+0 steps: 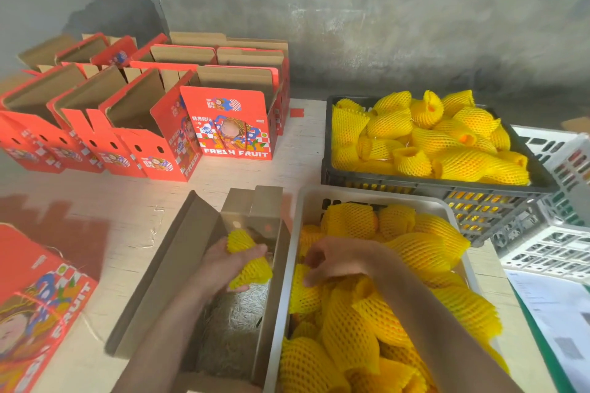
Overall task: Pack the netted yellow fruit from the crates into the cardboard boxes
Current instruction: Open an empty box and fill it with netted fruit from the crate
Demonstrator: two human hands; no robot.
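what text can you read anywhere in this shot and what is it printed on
"FRESH FRUIT": front of the upright red box at the back.
"FRUIT": side of the red box lying at the near left; the rest of its print is cut off.
Chinese characters on the red boxes: too small and blurred to read.
Print on the paper sheets at the right: too blurred to read.

Fruit packing room, bare concrete wall [383, 9], printed cartons [233, 124] in rows, crates [431, 188] of netted fruit [424, 134]
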